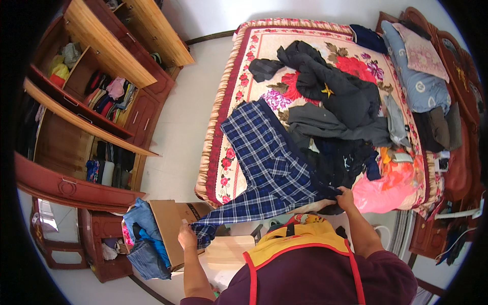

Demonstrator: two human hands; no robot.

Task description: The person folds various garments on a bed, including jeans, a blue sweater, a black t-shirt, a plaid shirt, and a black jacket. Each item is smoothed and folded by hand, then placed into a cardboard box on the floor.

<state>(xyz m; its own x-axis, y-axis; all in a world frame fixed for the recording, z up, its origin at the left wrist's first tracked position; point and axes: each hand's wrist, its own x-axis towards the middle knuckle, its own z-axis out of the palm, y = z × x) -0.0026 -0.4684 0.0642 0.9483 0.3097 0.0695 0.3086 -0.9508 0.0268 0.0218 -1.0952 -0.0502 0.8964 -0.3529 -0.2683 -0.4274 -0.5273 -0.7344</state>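
A blue plaid shirt with white lines lies partly on the bed, its near side lifted off the edge. My left hand grips the end of one sleeve, beside the cardboard box. My right hand pinches the shirt near its collar end, close to a pink plastic bag. Between my hands the sleeve is stretched over the bed's near edge. Beyond the shirt lie a dark jacket, a dark grey garment and a heap of black clothes.
A cardboard box with jeans and other clothes stands at the lower left. Open wardrobe doors jut out at the left, with folded clothes on the shelves. The floral bedspread covers the bed; a blue pillow lies at its head.
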